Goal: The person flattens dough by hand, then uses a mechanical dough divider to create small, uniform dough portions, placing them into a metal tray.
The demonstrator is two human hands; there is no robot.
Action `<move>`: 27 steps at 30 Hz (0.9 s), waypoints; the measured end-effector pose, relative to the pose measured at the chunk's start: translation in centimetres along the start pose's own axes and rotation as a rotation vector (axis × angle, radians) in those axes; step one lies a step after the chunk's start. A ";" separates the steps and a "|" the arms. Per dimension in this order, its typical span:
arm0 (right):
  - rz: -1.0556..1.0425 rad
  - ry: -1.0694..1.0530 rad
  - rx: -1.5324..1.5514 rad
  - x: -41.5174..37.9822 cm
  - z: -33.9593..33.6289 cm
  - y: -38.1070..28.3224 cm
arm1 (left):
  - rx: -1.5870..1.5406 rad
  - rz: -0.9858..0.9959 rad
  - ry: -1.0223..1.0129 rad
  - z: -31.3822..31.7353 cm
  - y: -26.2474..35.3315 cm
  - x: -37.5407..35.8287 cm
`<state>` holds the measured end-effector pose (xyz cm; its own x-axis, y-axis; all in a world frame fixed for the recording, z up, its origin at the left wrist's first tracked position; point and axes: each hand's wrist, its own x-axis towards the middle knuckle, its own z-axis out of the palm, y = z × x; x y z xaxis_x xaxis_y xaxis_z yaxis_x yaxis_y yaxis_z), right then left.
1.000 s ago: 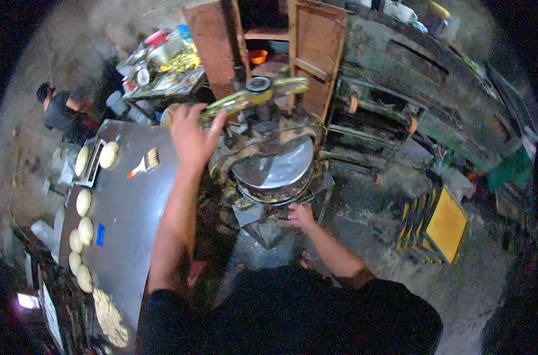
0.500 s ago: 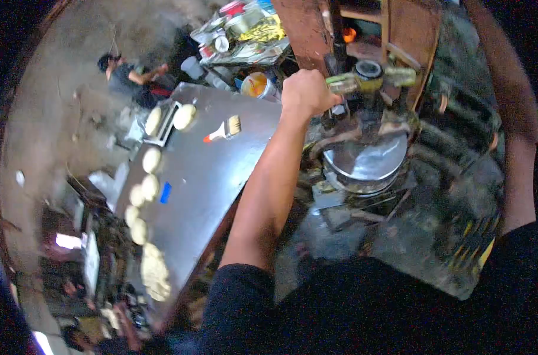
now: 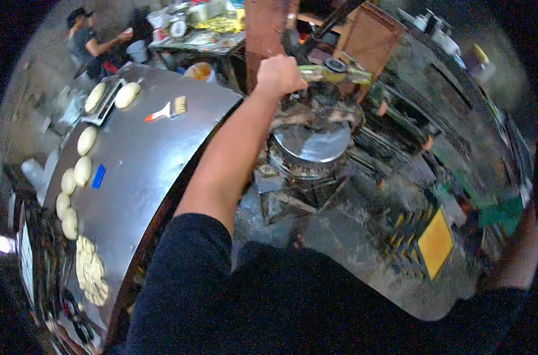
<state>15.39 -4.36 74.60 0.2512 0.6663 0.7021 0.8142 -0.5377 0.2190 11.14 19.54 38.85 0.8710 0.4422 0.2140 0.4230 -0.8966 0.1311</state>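
Note:
My left hand [image 3: 281, 76] is closed in a fist around one end of a greenish bar handle [image 3: 358, 76] with a round hub [image 3: 335, 66] at its middle. Below the bar is a machine with a round, shiny metal plate [image 3: 314, 142]. From my right arm, only a blurred forearm [image 3: 514, 260] shows at the lower right edge; the hand itself is not visible. Left of my arm, a metal table [image 3: 156, 142] bears several pale dough pieces [image 3: 87, 141] along its far side and a flat lumpy dough slab [image 3: 90, 272].
A brush [image 3: 168, 110], a blue strip [image 3: 99, 177] and a scale [image 3: 106, 102] lie on the metal table. A person [image 3: 94, 44] sits beyond it. Behind are a cluttered table [image 3: 204, 44] and a bucket [image 3: 201, 73]. A yellow square panel [image 3: 436, 244] stands at the right.
My view has swung to the right, so the table and machine sit further left. My right arm has dropped from the upper right edge. My left hand keeps its grip on the bar handle.

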 end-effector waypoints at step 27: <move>0.812 -0.802 0.245 -39.5 2.6 -6.1 | -0.079 -0.193 0.058 5.2 1.9 5.0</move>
<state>1.86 -26.06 43.79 0.9319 0.3553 -0.0726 0.3200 -0.8999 -0.2962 17.60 19.97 35.16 0.7589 0.6083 0.2325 0.5577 -0.7914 0.2505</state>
